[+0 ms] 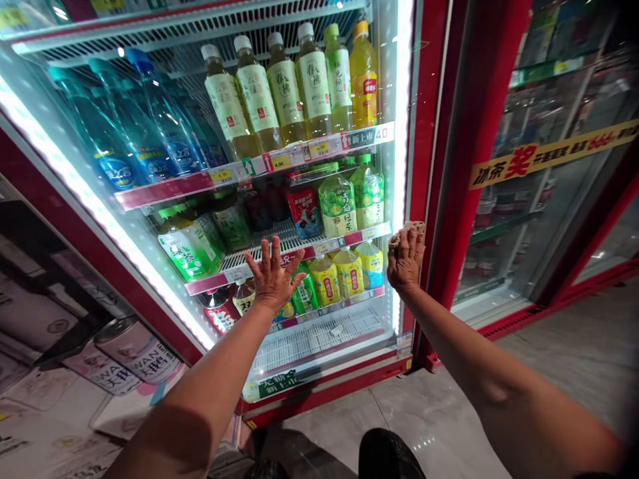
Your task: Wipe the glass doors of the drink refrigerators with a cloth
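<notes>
My left hand [273,279] is stretched out with its fingers spread, in front of the lower shelves of a lit drinks fridge [414,166]. It appears to rest on the glass door and holds nothing. At the door's right edge, my right hand [405,261] presses a light, patterned cloth [415,227] against the glass by the red frame. Most of the cloth is hidden under the palm and fingers. Behind the glass, green tea bottles [188,246], yellow-labelled bottles [325,279] and a red drink pack [304,206] stand on the shelves.
A second red-framed fridge [489,166] with a yellow banner [554,154] stands to the right. Stacked pink-and-white cartons [134,352] crowd the lower left. Grey tiled floor [344,426] lies below, with a dark shoe or knee [387,456] at the bottom edge.
</notes>
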`<action>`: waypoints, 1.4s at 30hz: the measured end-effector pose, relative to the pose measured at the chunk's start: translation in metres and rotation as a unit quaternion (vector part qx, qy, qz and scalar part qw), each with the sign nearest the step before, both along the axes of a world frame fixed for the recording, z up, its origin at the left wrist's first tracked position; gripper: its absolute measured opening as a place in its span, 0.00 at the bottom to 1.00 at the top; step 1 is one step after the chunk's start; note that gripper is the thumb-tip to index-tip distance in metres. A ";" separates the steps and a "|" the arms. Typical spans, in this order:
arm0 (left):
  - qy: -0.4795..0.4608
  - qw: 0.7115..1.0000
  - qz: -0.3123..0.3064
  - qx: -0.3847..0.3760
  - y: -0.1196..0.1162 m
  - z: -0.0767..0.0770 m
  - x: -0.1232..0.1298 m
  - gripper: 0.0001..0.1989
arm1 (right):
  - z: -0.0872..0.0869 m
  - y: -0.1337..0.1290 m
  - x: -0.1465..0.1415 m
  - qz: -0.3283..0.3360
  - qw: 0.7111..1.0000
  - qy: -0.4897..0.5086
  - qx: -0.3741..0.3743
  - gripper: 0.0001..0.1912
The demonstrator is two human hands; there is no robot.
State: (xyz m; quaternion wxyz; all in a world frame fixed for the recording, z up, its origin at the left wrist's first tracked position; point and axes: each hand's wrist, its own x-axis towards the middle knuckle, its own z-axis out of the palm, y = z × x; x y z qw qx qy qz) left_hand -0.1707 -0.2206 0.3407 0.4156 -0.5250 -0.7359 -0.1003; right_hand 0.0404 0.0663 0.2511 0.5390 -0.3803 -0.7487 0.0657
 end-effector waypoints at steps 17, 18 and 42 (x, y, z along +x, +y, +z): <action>-0.035 0.999 0.008 -0.028 0.003 -0.013 0.013 0.44 | -0.003 -0.019 -0.025 -0.047 0.997 -0.005 0.060 0.36; -0.038 0.999 0.007 -0.029 0.003 -0.013 0.013 0.43 | -0.002 -0.026 -0.029 -0.032 0.996 -0.018 0.080 0.36; -0.061 0.996 -0.019 -0.067 -0.005 -0.029 0.012 0.45 | 0.003 -0.099 -0.077 0.029 0.995 0.008 0.100 0.35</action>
